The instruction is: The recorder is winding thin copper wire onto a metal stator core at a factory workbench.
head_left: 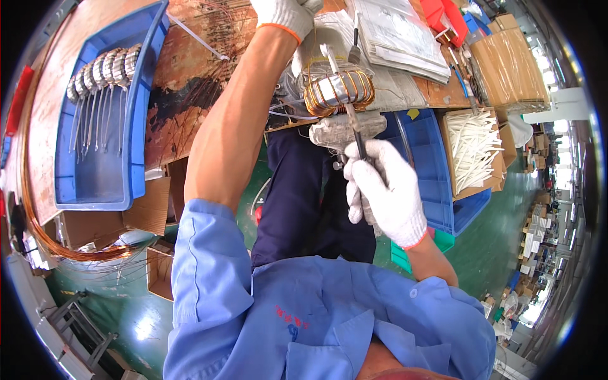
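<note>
right hand (385, 190), white knit glove: grips thin metal tool (345, 95) | tool tip: on copper-wound ring coil (339, 92) just above | left hand (288, 16), gloved: beyond coil | blue plastic tray (126, 114): far left

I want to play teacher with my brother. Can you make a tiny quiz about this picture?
1. True or false: both hands wear white gloves.
2. What does the right hand hold? A) a thin metal tool B) a cup C) a phone
3. Fill in: the finished coils lie in a ____ tray.

Key:
1. True. The left hand is gloved too.
2. A. The thin metal tool pokes through the copper-wound ring coil.
3. Blue.
</note>
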The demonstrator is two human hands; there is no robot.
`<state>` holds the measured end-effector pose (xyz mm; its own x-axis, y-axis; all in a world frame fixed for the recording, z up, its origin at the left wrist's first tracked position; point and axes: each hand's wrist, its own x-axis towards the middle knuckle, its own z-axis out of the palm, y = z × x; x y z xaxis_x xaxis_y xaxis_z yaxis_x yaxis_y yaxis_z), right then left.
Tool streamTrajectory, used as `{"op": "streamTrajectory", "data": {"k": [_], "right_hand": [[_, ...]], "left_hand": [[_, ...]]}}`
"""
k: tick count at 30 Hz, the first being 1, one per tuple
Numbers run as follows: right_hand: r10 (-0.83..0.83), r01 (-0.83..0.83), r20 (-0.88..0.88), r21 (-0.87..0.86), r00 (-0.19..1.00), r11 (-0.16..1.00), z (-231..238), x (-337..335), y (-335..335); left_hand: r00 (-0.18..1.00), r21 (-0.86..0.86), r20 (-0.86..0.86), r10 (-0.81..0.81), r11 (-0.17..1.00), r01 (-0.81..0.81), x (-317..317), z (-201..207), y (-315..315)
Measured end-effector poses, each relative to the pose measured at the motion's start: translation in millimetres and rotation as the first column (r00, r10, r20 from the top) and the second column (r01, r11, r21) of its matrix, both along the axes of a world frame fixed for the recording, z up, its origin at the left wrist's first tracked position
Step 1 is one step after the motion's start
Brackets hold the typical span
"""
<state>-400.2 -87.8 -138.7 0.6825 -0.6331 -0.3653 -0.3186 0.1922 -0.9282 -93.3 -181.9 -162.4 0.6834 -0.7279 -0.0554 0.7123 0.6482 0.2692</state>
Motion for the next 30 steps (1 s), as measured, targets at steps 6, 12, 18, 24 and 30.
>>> {"op": "streamTrajectory", "data": {"k": [6, 12, 18, 24, 30], "right_hand": [[0.107, -0.116, -0.138, -0.060, 0.985, 0.991, 35, 20, -23], [0.043, -0.398, -0.427, -0.794, 0.903, 0.460, 18, -15, -5], [0.074, -0.242, -0.321, -0.526, 0.944, 0.815, 11, -109, 67], [0.171, -0.318, -0.378, -0.369, 0.910, 0.874, 13, -215, 128], [0.086, -0.493, -0.694, -0.412, 0.715, 0.766, -50, -353, 184]], "left_hand": [[0.997, 0.050, 0.075, -0.018, 0.999, 0.015, -7, 6, -11], [0.992, 0.095, 0.107, 0.062, 0.993, -0.072, -2, 10, 0], [0.974, 0.257, 0.225, -0.017, 0.966, -0.042, -13, 24, 103], [-0.115, -0.096, 0.993, -0.022, 0.398, -0.912, -152, -59, 182], [-0.182, -0.227, 0.958, 0.219, 0.202, -0.953, -222, -75, 131]]}}
